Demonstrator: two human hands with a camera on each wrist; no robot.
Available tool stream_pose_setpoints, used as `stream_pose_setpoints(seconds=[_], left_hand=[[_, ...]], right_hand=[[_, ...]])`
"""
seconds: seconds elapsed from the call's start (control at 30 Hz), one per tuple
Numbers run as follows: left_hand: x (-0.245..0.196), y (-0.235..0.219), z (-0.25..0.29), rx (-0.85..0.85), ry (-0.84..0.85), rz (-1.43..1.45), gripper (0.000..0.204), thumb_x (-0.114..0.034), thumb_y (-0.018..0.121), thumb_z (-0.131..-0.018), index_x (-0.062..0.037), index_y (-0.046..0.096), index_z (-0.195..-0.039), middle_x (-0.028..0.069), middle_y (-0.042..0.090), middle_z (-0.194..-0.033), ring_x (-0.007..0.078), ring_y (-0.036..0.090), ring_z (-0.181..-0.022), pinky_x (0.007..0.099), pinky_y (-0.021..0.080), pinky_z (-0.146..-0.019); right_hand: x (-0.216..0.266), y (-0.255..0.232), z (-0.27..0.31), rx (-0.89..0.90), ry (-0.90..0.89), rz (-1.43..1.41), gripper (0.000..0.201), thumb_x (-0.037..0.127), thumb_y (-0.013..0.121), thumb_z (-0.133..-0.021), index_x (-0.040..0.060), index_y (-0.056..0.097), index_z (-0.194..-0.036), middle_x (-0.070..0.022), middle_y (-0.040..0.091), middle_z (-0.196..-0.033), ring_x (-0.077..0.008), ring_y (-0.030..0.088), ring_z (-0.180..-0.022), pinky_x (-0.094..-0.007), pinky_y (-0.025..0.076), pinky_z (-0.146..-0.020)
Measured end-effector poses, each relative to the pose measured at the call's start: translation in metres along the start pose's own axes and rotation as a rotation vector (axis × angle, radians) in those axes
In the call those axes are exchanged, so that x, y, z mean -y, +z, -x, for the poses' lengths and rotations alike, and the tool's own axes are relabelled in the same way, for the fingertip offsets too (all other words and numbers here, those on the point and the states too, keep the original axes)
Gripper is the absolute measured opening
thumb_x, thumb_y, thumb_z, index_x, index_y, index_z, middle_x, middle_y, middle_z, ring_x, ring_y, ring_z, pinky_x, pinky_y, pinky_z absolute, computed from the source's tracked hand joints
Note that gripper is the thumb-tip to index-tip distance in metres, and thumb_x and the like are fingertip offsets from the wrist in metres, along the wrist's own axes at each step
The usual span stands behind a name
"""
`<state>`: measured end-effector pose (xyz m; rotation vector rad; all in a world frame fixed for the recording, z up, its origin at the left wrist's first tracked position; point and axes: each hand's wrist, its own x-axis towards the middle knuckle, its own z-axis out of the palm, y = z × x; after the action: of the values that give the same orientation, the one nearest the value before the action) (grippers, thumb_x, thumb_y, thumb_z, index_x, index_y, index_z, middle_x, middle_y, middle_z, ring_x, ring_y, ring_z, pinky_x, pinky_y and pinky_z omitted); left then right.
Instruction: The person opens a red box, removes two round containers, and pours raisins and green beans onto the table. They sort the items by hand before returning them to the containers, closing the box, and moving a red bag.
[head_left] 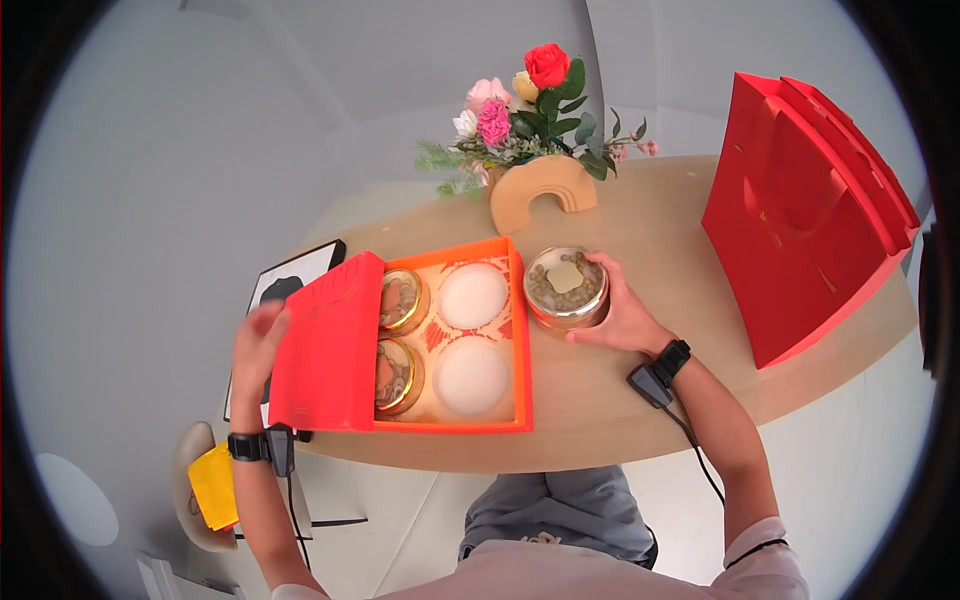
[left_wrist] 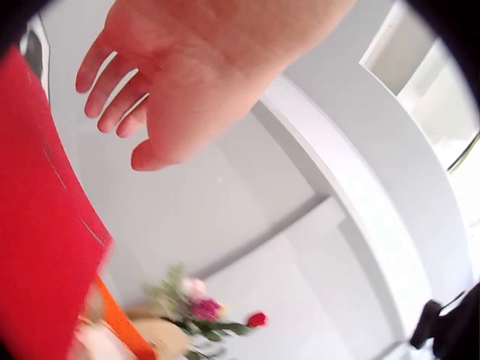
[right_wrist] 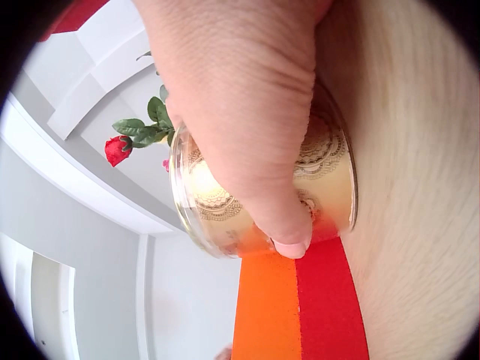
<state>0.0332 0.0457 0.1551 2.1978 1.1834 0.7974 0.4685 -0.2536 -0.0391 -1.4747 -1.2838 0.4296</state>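
Observation:
My right hand (head_left: 626, 312) grips a round clear jar (right_wrist: 330, 191) with a gold rim and printed pattern, its thumb along the side in the right wrist view. Greenish pieces and a pale square show through its top. The jar stands on the table, just right of an orange-lined red box (head_left: 524, 400). In that box are two gold-rimmed jars (head_left: 402, 300) on the left and two white round recesses (head_left: 473, 296) on the right. A red lid (head_left: 325, 350) covers the box's left part. Beside the lid's left edge is my left hand (left_wrist: 187, 82), fingers extended and holding nothing.
A flower arrangement (head_left: 510, 120) with a curved wooden piece (head_left: 540, 185) stands at the back of the table (head_left: 640, 215). To the right rises a large red gift bag (head_left: 790, 220). A black-framed picture (head_left: 300, 268) lies left of the box, and a yellow cloth (head_left: 212, 485) rests on a chair.

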Motion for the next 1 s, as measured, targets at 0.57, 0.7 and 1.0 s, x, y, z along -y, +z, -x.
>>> stream_pose_setpoints(seconds=[0.57,0.7,1.0], left_hand=[[-0.166,0.277,-0.003,0.747,0.753,-0.201,0.134,-0.059,0.095,-0.061,0.004,0.031,-0.16,0.0252,0.043,-0.155,0.04,0.043,-0.145,0.047,0.038,-0.12],[-0.17,0.276,-0.002,0.751,0.724,-0.16,0.131,-0.057,0.096,-0.06,0.0047,0.033,-0.158,0.0252,0.045,-0.152,0.0401,0.046,-0.142,0.0466,0.04,-0.118],[-0.175,0.297,0.001,0.618,0.406,0.164,0.121,-0.047,0.094,-0.069,0.0046,0.032,-0.159,0.0258,0.041,-0.157,0.0361,0.04,-0.15,0.0441,0.035,-0.123]], right_hand=[[-0.001,0.002,-0.001,-0.005,-0.051,-0.11,0.139,0.026,0.102,-0.066,0.01,0.004,-0.162,-0.0257,0.043,-0.155,-0.0363,0.045,-0.146,-0.0475,0.036,-0.123],[-0.002,0.002,-0.002,0.008,-0.047,-0.153,0.139,0.026,0.103,-0.065,0.0094,0.004,-0.162,-0.0256,0.042,-0.155,-0.0357,0.043,-0.147,-0.0474,0.035,-0.124],[-0.002,-0.001,0.0,-0.053,-0.05,-0.15,0.135,0.018,0.1,-0.066,0.0084,0.005,-0.162,-0.0235,0.036,-0.159,-0.035,0.041,-0.149,-0.0469,0.036,-0.124]])
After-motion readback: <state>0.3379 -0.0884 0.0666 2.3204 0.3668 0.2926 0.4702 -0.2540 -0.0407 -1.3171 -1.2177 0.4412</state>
